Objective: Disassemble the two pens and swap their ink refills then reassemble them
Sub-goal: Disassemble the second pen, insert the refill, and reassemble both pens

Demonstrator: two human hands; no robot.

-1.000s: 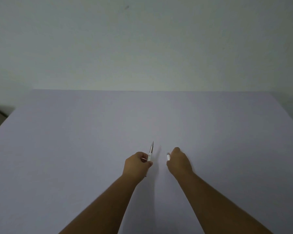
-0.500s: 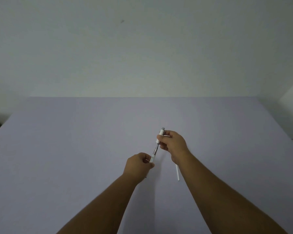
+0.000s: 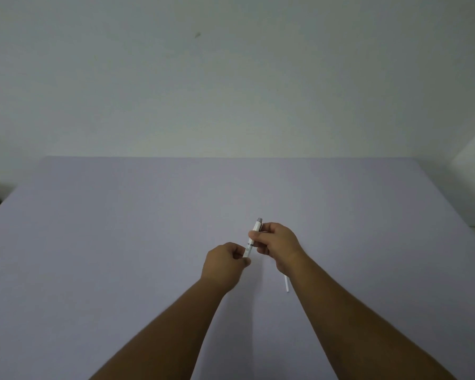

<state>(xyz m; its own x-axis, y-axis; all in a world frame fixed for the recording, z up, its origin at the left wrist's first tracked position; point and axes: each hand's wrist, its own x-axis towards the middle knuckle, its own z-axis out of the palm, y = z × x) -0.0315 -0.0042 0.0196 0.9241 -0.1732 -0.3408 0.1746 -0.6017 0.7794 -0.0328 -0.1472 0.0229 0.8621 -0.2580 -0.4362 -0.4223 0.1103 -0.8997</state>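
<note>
Our left hand (image 3: 225,260) and right hand (image 3: 276,244) both pinch the white pen (image 3: 252,238); a white refill (image 3: 286,283) lies beside our right wrist.

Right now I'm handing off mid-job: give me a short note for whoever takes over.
Left hand: shut on the lower half of the pen.
Right hand: shut on the pen's upper half, clip end pointing away from the person.
The two halves meet at the metal ring, held above the table.
A thin white rod, likely a refill, lies on the table beside the right wrist.
Done: cannot tell whose refill is in this pen.
Left: finish joining this pen; the second pen is not in view.
</note>
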